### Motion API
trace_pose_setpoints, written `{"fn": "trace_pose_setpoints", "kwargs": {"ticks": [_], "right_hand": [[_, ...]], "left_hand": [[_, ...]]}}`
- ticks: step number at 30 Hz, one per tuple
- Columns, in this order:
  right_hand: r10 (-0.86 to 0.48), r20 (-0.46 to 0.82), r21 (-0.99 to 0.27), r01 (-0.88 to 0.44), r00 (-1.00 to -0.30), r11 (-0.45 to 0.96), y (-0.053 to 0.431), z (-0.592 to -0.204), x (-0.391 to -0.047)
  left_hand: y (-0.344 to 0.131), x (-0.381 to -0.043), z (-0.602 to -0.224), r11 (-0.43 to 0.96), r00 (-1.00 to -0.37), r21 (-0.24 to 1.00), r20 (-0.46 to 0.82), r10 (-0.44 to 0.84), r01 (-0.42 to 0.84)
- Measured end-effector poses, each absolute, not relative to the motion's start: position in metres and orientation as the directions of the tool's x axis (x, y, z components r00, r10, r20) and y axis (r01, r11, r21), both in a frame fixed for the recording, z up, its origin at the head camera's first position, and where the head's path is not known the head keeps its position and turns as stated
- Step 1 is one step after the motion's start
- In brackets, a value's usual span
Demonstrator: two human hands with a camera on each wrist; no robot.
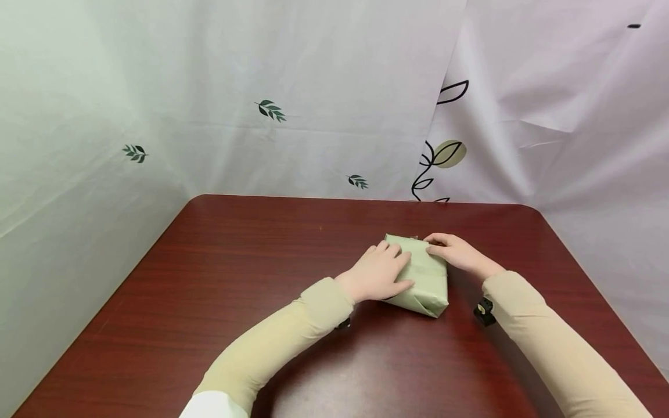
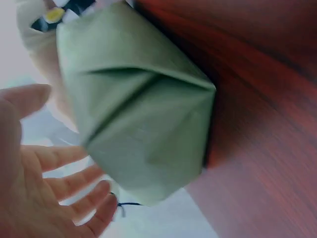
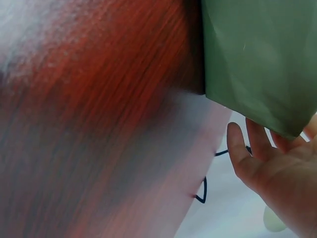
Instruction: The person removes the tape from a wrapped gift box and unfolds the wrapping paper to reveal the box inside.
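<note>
A package (image 1: 425,273) wrapped in pale green paper lies on the table, right of the middle. Its end (image 2: 143,109) shows folded, creased paper in the left wrist view. My left hand (image 1: 380,271) rests on the package's top near its left side, fingers spread. At the far right corner is my right hand (image 1: 455,253), with fingertips touching the paper along the edge. In the right wrist view the right hand (image 3: 282,168) has its fingers extended beside the package (image 3: 257,59), some partly hidden by it.
The dark red wooden table (image 1: 209,278) has rounded far corners. White cloth (image 1: 324,139) with a leaf print hangs behind and at both sides. A small black device (image 1: 484,312) sits on the underside of the right wrist.
</note>
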State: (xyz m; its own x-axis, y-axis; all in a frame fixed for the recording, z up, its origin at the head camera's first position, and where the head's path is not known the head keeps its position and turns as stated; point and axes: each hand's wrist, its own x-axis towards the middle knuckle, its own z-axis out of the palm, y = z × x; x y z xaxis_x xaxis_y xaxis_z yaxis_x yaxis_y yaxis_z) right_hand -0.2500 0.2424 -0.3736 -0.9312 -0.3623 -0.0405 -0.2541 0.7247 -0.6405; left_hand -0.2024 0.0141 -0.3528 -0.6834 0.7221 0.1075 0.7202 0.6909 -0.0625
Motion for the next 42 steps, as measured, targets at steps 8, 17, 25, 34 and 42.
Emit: {"fn": "trace_pose_setpoints", "kwargs": {"ticks": [8, 17, 25, 34, 42], "right_hand": [[-0.357, 0.006, -0.582, -0.293, -0.934, 0.758, 0.24, -0.375, -0.246], [-0.383, 0.061, -0.539, -0.353, -0.922, 0.765, 0.24, -0.376, -0.244], [-0.388, 0.087, -0.529, -0.373, -0.918, 0.762, 0.244, -0.372, -0.24], [-0.304, 0.141, -0.538, -0.33, -0.942, 0.776, 0.248, -0.355, -0.224], [-0.318, 0.217, -0.516, -0.385, -0.923, 0.765, 0.247, -0.346, -0.205]], "left_hand": [[0.025, -0.232, -0.366, 0.683, -0.684, 0.034, 0.067, 0.727, 0.729], [0.034, -0.235, -0.372, 0.693, -0.693, 0.016, 0.002, 0.72, 0.72], [0.037, -0.236, -0.376, 0.685, -0.685, -0.032, 0.012, 0.729, 0.728], [0.041, -0.234, -0.378, 0.697, -0.696, -0.079, 0.046, 0.717, 0.713], [0.042, -0.231, -0.378, 0.746, -0.743, -0.062, 0.07, 0.666, 0.663]]}}
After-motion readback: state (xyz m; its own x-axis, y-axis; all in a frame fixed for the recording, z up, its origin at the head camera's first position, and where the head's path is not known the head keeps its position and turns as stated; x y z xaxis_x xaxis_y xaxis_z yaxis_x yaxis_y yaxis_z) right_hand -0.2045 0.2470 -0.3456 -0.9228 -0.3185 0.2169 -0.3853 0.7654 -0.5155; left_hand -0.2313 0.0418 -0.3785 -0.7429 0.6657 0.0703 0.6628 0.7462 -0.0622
